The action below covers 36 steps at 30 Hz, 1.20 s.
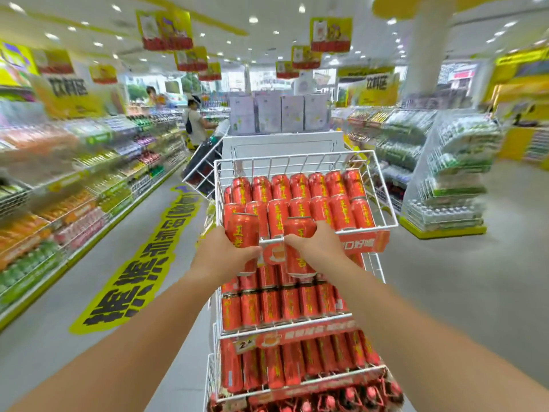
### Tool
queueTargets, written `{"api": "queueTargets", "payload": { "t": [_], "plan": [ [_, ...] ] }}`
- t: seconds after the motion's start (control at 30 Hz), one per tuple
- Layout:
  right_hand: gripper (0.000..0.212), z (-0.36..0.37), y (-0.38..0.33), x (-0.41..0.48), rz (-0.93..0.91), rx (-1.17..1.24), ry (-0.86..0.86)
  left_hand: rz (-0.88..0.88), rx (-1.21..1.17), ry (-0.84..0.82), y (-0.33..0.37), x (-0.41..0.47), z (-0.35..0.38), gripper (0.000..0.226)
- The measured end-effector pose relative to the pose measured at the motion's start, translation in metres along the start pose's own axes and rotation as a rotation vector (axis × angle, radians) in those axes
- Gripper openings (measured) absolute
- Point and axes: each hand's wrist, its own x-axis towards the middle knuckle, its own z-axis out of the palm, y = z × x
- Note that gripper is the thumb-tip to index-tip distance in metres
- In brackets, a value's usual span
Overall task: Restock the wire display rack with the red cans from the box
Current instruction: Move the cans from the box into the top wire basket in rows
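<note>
Grip: left hand (221, 252) clasps one red can (243, 230); right hand (322, 248) clasps a second red can (298, 257).
Where: both upright at the front rim of the wire display rack (292, 157), top basket.
Behind: stocked cans (297, 191) in rows.
Below: lower tiers full.

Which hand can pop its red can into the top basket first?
Probably the left hand. The left can sits slightly higher, by the front-left corner of the top basket. The right hand holds the right can a little lower, across the front rim. It is close, though.
</note>
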Motion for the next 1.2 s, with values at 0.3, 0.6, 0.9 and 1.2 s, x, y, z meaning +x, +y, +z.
{"api": "queueTargets", "payload": {
  "t": [0.3,0.6,0.9,1.2],
  "plan": [
    [0.049,-0.011,-0.022,0.108,-0.07,0.004,-0.027,-0.044,0.104,0.094,0.035,0.085,0.002,0.05],
    [0.058,0.0,-0.059,0.241,-0.153,-0.018,-0.163,-0.125,0.087,0.256,0.078,0.166,0.036,0.036],
    [0.067,0.053,-0.053,0.294,-0.184,0.019,-0.274,-0.186,0.188,0.26,0.071,0.221,0.051,0.034],
    [0.075,0.092,-0.051,0.295,-0.122,-0.002,-0.264,-0.207,0.162,0.292,0.04,0.231,0.059,0.042]
  ]
}}
